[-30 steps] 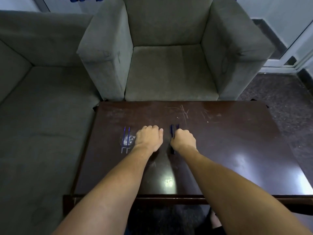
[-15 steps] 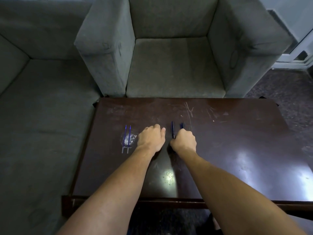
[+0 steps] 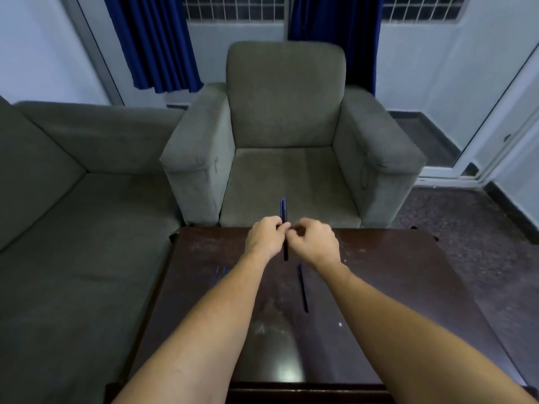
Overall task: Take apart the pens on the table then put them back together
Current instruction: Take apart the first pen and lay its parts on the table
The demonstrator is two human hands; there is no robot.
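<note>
A dark blue pen (image 3: pixel 284 212) stands upright in the air above the dark wooden table (image 3: pixel 393 275). My left hand (image 3: pixel 266 238) pinches its middle. My right hand (image 3: pixel 315 242) is closed right beside the pen, fingertips meeting it at the same spot. The pen's top sticks up above both hands and its lower end hangs below them. A second dark pen (image 3: pixel 302 288) lies on the table under my right wrist. Two thin blue refills (image 3: pixel 220 273) lie side by side to the left of my left forearm, partly hidden by it.
A grey armchair (image 3: pixel 287 158) stands directly behind the table's far edge. A grey sofa (image 3: pixel 73 214) runs along the left side. Blue curtains (image 3: pixel 154 42) hang at the back wall. Dark floor (image 3: pixel 481 243) lies to the right.
Both hands left the table and rose, lifting one pen upright between them. The other pen stayed on the table. The camera tilted up, showing the whole armchair and curtains.
</note>
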